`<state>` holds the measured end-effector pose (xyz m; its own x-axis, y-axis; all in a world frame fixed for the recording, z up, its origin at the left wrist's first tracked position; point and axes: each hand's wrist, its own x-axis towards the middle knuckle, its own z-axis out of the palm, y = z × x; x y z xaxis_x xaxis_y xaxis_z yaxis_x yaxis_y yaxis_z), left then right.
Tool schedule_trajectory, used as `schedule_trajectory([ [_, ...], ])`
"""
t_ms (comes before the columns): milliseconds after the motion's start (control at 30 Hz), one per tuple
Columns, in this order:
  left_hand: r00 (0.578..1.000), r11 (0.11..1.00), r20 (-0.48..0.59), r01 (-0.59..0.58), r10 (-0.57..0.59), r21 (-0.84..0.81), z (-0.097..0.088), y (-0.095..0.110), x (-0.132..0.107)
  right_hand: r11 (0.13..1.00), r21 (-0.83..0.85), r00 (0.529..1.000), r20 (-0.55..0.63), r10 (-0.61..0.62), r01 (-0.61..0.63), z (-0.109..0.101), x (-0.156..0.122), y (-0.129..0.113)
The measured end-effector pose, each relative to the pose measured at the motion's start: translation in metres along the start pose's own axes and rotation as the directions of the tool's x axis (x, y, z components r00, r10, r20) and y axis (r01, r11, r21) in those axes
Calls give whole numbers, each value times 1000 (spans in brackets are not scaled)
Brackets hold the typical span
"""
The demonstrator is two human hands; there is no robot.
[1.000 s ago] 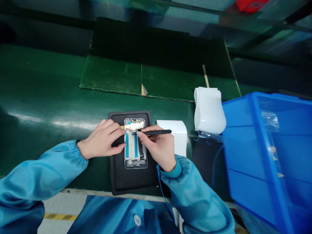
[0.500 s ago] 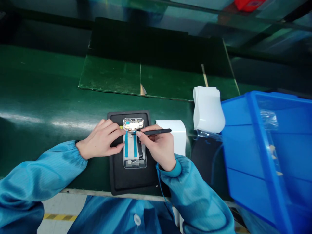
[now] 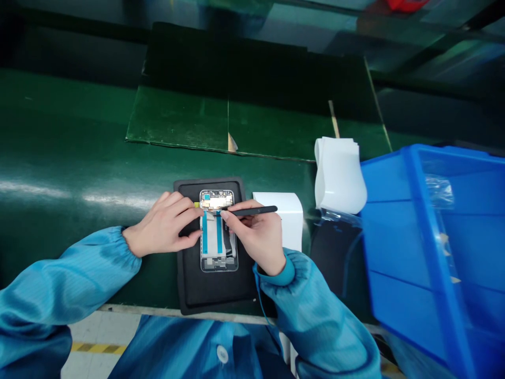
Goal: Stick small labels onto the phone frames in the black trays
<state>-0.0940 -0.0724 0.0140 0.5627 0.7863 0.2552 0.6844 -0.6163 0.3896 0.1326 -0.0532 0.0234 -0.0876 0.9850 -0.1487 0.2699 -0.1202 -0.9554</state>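
right hand (image 3: 258,234) pinching a slim, matte black tool (image 3: 256,211) over the rounded, silvery-rimmed open phone (image 3: 213,237), which lies nearer the dull black tray (image 3: 216,297)'s far edge; left hand (image 3: 168,225), thumb and forefinger parted, at the phone's left side!

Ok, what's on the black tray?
An opened phone; left hand and right hand, the latter holding a black tool, reach over it. The tray beneath the phone is hidden.

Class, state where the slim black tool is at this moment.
In the head view, the slim black tool is in the right hand, its left end over the opened phone on the black tray.
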Motion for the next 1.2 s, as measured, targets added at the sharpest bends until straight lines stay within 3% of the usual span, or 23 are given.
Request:
schedule_trajectory([
  [1200,1000,1000,4,-11,11,11,0,0,0,998,-61,1000,-11,-17,16,0,-1,1],
])
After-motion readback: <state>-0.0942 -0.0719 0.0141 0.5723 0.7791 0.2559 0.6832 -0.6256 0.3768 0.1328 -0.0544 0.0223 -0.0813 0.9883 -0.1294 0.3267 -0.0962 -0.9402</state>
